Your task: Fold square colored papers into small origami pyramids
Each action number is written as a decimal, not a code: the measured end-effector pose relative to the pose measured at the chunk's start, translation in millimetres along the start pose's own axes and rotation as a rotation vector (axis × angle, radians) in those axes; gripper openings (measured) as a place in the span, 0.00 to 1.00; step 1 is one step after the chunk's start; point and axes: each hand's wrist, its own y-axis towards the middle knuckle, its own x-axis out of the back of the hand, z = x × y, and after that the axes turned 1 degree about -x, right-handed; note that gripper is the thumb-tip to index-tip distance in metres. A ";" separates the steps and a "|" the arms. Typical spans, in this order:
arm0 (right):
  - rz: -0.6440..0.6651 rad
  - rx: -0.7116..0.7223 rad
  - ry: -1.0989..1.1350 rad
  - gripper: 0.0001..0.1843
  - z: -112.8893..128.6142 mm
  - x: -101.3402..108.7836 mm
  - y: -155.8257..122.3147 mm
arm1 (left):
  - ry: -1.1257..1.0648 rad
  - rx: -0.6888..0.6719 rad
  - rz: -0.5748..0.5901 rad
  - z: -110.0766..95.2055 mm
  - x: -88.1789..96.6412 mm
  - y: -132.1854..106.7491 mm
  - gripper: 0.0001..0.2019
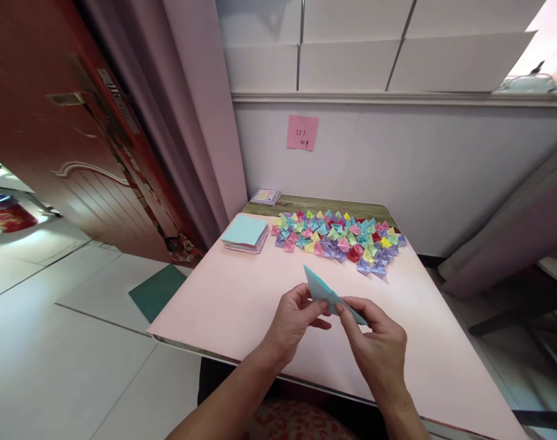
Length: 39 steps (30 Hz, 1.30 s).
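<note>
A light blue sheet of origami paper [323, 291], folded to a triangle, is held up over the near middle of the table. My left hand [297, 321] pinches it near the middle of its lower edge, thumb in front. Close beside that thumb, my right hand [374, 342] pinches the paper's right part between thumb and forefinger. Behind the hands spreads a cluster of small folded paper pieces [338, 235] in many colours. To its left lies a stack of square paper [245, 231] with a light blue sheet on top.
The pink table covering [205, 293] reaches toward the wall, where a pink note [302, 132] is stuck. A small pile of printed packs [266, 196] sits at the back left corner. On the floor lies a dark green square [157, 292]. A red door [77, 140] stands left.
</note>
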 end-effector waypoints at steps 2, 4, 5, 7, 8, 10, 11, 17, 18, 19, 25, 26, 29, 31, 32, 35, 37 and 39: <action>-0.111 0.206 -0.130 0.06 0.1 -5.9 -4.8 | -0.098 -0.014 -0.050 1.6 -4.4 0.6 0.13; -0.146 0.335 -0.202 0.06 -1.0 -9.9 -8.1 | -0.164 -0.027 -0.091 3.1 -8.1 1.4 0.13; -0.145 0.363 -0.215 0.07 -1.4 -10.9 -9.2 | -0.172 -0.032 -0.104 3.6 -9.3 1.8 0.12; -0.114 0.360 -0.191 0.07 -1.3 -10.9 -10.7 | -0.156 -0.041 -0.106 4.2 -9.8 2.5 0.12; -0.085 0.335 -0.156 0.08 -0.6 -10.0 -11.0 | -0.144 -0.044 -0.099 4.4 -9.3 2.7 0.12; -0.005 0.229 -0.045 0.09 1.4 -7.1 -10.2 | -0.131 -0.046 -0.085 4.6 -7.4 2.9 0.12; 0.038 0.146 0.021 0.10 2.6 -5.4 -9.2 | -0.129 -0.042 -0.081 4.8 -6.3 2.8 0.12; 0.229 -0.313 0.300 0.15 4.7 -2.0 -2.1 | -0.110 -0.024 -0.073 5.6 -3.0 1.3 0.12; 0.239 -0.344 0.328 0.16 4.2 -2.5 -1.7 | -0.108 -0.020 -0.073 5.5 -3.0 1.0 0.13; 0.241 -0.366 0.352 0.16 3.5 -2.9 -1.7 | -0.105 -0.013 -0.073 5.3 -3.0 0.6 0.13; 0.268 -0.407 0.393 0.17 2.0 -3.2 -2.3 | -0.106 0.030 -0.054 4.0 -2.2 -0.9 0.13; 0.277 -0.406 0.396 0.17 2.3 -3.1 -2.1 | -0.108 0.030 -0.050 3.7 -1.9 -1.2 0.13; 0.297 -0.388 0.382 0.17 2.9 -2.8 -1.9 | -0.096 0.029 -0.037 2.1 -1.7 -2.8 0.15; 0.294 -0.355 0.327 0.17 3.2 -2.9 -2.9 | -0.067 0.020 -0.030 0.7 -1.9 -4.2 0.17; 0.285 -0.327 0.283 0.17 3.5 -3.1 -3.8 | -0.049 0.014 -0.025 0.2 -2.0 -4.8 0.18; 0.197 -0.185 0.093 0.14 4.8 -4.4 -6.8 | 0.018 -0.017 -0.009 1.2 -1.7 -5.0 0.19; 0.090 -0.029 -0.071 0.12 5.6 -6.4 -8.3 | 0.109 -0.063 -0.020 3.5 -1.7 -4.1 0.19; -0.012 0.137 -0.232 0.10 5.4 -9.3 -9.1 | 0.217 -0.122 -0.049 5.4 -2.4 -3.4 0.18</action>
